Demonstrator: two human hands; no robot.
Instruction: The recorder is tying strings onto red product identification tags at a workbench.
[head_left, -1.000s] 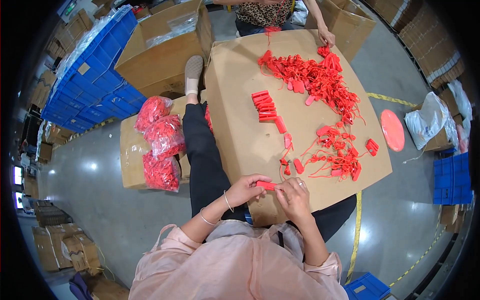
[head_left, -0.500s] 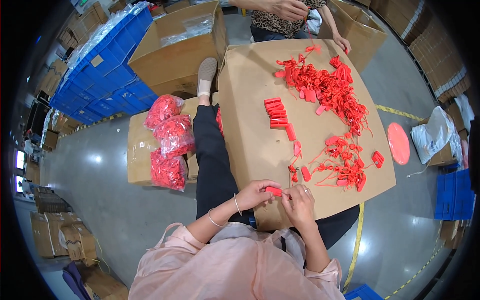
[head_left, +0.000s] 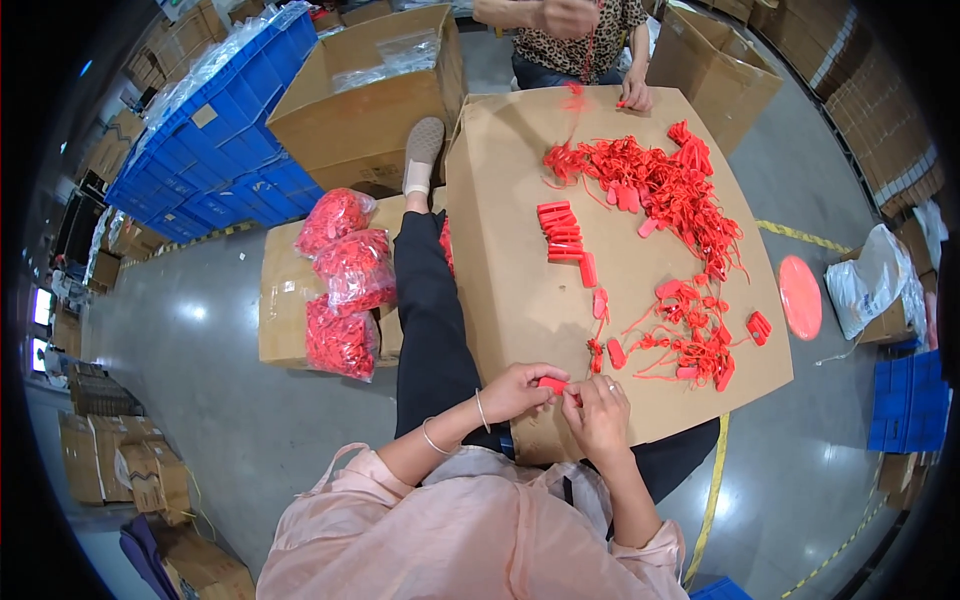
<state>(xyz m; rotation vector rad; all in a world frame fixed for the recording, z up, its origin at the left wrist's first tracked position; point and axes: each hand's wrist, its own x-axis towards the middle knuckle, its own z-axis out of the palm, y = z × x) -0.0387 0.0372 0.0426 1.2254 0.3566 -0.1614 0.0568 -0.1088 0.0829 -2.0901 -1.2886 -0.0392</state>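
Over the near edge of the cardboard tabletop, my left hand pinches a small, oblong red plastic piece. My right hand meets it at the piece's right end, thumb and fingertips pressed together there. What lies between those right fingertips is mostly hidden. Just beyond my hands are a loose red piece and a small knotted red cord. A stacked row of similar red pieces lies farther off. Tangled red cords with pieces spread across the right half.
Opposite, a co-worker's hand rests on the far edge; the other lifts red cord. Bags of red pieces sit on a carton at left. Blue crates and an open carton stand beyond. A red disc lies right.
The co-worker's hands have shifted left, and a strand of red cord now rises from the pile's far left. My hands stay nearly in place around the red piece. The view has shifted slightly.
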